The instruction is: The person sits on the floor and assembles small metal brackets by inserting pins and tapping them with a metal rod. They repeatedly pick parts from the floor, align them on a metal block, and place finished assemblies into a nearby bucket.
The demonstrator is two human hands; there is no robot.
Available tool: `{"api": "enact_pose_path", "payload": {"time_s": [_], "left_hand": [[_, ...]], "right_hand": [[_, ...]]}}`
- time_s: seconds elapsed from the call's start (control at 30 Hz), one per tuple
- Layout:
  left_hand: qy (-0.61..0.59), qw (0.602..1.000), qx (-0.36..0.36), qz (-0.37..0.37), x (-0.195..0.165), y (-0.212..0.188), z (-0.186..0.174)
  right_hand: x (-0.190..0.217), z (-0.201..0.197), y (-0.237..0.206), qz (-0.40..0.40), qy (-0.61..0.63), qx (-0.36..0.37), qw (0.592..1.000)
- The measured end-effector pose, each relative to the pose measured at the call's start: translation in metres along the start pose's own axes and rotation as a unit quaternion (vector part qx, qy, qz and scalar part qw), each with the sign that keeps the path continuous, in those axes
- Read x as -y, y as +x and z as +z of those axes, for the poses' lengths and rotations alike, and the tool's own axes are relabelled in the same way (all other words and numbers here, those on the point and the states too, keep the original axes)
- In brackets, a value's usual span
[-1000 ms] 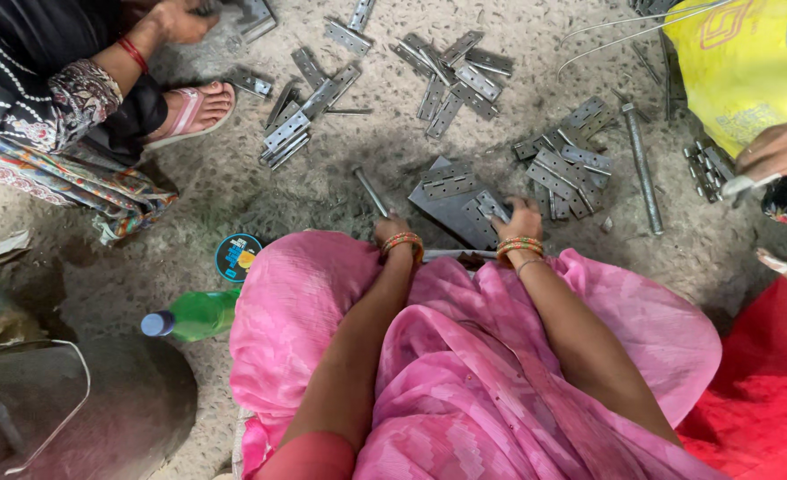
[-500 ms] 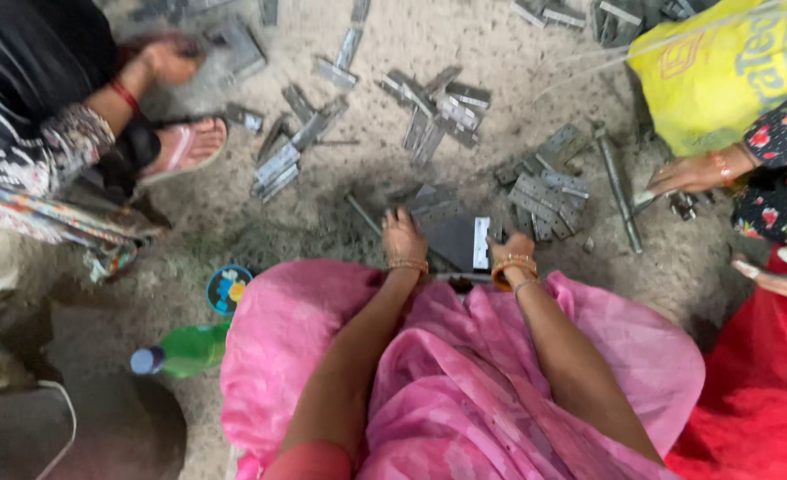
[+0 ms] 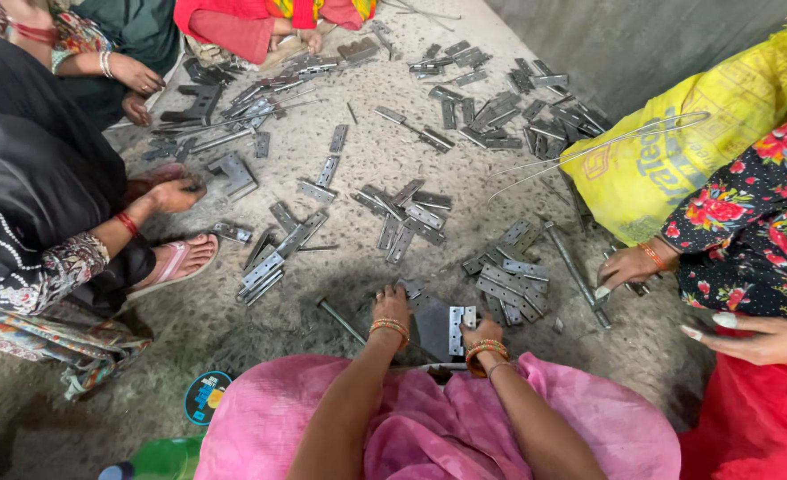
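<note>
Left hand (image 3: 392, 307): laid palm-down on the floor at the left edge of the dark metal plate (image 3: 432, 327); fingers are spread flat and nothing is gripped.
Right hand (image 3: 482, 334): curled at the right edge of the silver hinge (image 3: 461, 328); whether it is pinched cannot be told.
Hinge and plate: lying on the concrete floor (image 3: 233, 329) just ahead of the pink lap (image 3: 429, 427), between the two hands.
Yellow sack (image 3: 678, 151): a bulky printed bag at upper right, beside a floral sleeve (image 3: 749, 222).
Round label (image 3: 205, 396): a small black and blue disc on the floor, lower left.
Green bottle (image 3: 158, 458): at the bottom edge, partly cut off.
Loose hinges (image 3: 411, 213): scattered in piles across the floor.
Change: the view has been raised, so more workers and hinges are taken in at the top; both hands are kept at the plate as before.
</note>
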State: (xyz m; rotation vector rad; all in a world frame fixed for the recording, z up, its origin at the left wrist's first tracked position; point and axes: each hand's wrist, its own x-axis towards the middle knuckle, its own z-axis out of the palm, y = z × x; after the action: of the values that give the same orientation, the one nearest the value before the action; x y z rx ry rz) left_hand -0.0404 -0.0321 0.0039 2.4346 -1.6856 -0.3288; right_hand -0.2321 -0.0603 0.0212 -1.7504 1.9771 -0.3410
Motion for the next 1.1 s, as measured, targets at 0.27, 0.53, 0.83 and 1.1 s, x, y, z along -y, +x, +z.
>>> {"api": "enact_pose_path", "payload": {"time_s": [0.27,0.53,0.83,1.1], "left_hand": [[-0.045,0.993,-0.074,-0.077,0.029,-0.012,-0.003],[-0.188,0.961,-0.035,-0.199,0.04,-0.031,-0.009],[-0.249,0.937,-0.024,-0.243,0.042,-0.037,0.009],[-0.333,0.902,0.013,-0.275,0.046,-0.035,0.025]], "right_hand": [[-0.007,0.008,0.002,0.012,0.019,0.07,0.997],[-0.016,0.021,0.006,0.052,0.03,0.089,0.994],[-0.036,0.051,0.016,0.083,0.275,0.14,0.947],[0.014,0.063,0.019,0.08,0.43,0.247,0.865]]}}
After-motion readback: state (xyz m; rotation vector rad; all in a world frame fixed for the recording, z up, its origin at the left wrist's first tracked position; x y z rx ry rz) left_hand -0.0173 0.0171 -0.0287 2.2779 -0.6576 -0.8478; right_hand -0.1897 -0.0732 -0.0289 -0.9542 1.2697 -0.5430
